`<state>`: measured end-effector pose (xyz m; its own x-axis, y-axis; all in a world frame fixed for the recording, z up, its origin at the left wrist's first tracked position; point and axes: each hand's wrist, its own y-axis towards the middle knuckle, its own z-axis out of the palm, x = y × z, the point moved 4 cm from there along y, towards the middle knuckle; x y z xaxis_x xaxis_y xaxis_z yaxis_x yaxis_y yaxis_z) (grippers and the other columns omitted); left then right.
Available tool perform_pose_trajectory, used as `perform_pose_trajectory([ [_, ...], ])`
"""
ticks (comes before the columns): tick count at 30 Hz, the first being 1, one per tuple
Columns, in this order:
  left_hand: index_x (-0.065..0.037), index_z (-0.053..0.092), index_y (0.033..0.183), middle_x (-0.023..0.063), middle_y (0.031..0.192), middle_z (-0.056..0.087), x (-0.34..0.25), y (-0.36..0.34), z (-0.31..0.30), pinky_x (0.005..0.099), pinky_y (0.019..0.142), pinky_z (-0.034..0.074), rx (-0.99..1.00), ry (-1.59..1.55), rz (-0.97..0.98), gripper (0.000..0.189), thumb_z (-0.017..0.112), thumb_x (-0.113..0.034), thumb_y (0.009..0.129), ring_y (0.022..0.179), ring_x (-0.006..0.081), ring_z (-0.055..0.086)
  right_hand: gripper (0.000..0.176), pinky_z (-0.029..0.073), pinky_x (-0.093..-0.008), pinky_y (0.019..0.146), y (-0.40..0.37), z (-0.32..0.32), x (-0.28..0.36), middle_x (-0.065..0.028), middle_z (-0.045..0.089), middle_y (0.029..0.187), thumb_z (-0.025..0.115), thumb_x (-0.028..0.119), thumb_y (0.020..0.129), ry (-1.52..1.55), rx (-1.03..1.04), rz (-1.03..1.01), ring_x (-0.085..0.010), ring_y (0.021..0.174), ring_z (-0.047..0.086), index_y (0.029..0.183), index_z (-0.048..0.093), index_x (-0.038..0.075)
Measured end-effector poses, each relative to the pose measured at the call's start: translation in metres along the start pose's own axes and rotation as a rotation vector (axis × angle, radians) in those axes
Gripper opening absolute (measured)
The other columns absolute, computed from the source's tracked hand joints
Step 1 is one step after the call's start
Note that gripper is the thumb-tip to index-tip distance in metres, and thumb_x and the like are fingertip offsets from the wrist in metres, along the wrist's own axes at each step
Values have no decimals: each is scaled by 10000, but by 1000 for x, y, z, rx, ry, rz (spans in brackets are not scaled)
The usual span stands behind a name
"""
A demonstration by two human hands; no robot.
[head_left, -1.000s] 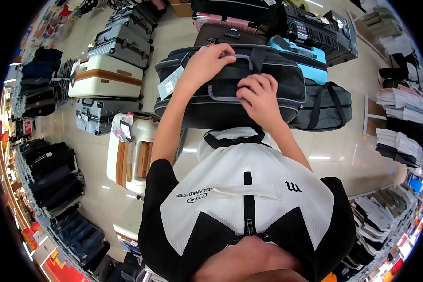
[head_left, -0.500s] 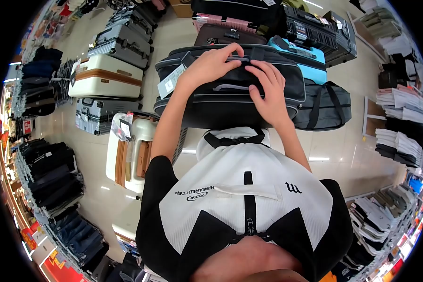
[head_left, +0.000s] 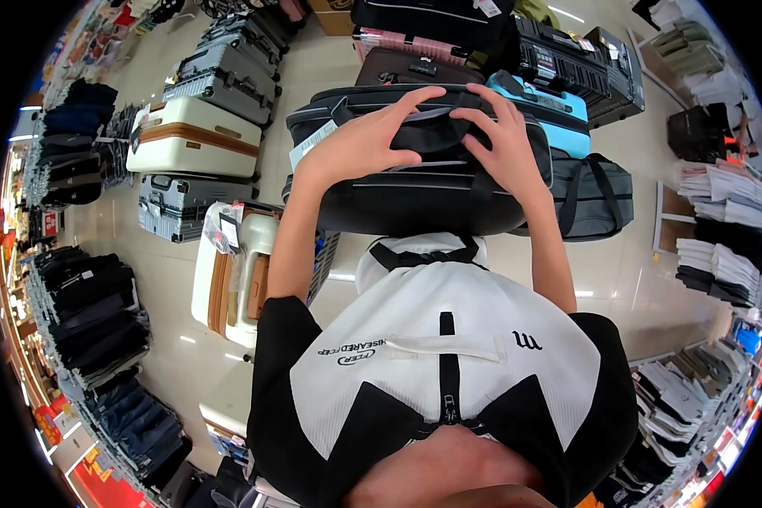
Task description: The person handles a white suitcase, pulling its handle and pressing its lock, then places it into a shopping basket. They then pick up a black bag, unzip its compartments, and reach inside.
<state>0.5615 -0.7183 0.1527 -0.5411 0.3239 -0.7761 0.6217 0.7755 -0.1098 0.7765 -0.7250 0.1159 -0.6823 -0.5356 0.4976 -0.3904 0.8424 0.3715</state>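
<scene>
A large black soft bag (head_left: pixel 415 203) with grey piping stands upright in front of my body. Across its top, a black carry handle (head_left: pixel 432 134) lies between my two hands. My left hand (head_left: pixel 356 146) curves round the handle's left end, thumb in front and forefinger stretched over the top; the other fingers are hidden. On the other end, my right hand (head_left: pixel 504 148) pinches the handle between thumb and bent fingers. A white paper tag (head_left: pixel 313 140) hangs at the bag's left side, partly behind my left wrist.
A dark grey duffel bag (head_left: pixel 597 199) and a light blue suitcase (head_left: pixel 567 135) stand close on the right. To the left are cream suitcases (head_left: pixel 196 140) and a silver suitcase (head_left: pixel 178 207). Clothes racks (head_left: pixel 89 305) line the left; folded clothes (head_left: pixel 720 258) fill shelves at right.
Both hands have turned and spread a little apart, and the black handle now stands raised and folded between them. The bag has tipped slightly toward me.
</scene>
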Motion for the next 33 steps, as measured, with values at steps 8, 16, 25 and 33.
perform_pose_trajectory([
  [8,-94,530,1341,114,1237,651,14,4,-3,371,986,481,-104,-10,-60,483,692,-250,913,1150,296,623,162,366,-388,1016,28,8,-17,-9,707,1041,678,74,862,176,-202,65,-234,1090,596,1010,722,125],
  [16,14,682,1038,53,787,669,58,20,-6,254,534,451,-266,-499,-246,272,586,-239,1011,555,125,607,162,483,-366,856,26,22,-23,-113,675,1062,689,104,884,335,-383,300,-249,993,608,1041,688,63],
  [25,-62,601,1198,42,991,682,65,47,-30,265,592,502,-687,-129,-151,286,654,-205,957,720,126,682,365,505,-404,888,-38,21,-28,-153,666,1052,626,365,974,-93,120,363,-320,1020,609,1153,678,51],
  [33,-154,722,1029,32,794,731,57,88,-57,337,656,521,-736,345,-39,257,718,-375,896,688,244,688,295,475,-358,960,-49,13,-18,-136,654,1089,649,227,955,319,283,600,-269,1076,609,1187,587,55],
])
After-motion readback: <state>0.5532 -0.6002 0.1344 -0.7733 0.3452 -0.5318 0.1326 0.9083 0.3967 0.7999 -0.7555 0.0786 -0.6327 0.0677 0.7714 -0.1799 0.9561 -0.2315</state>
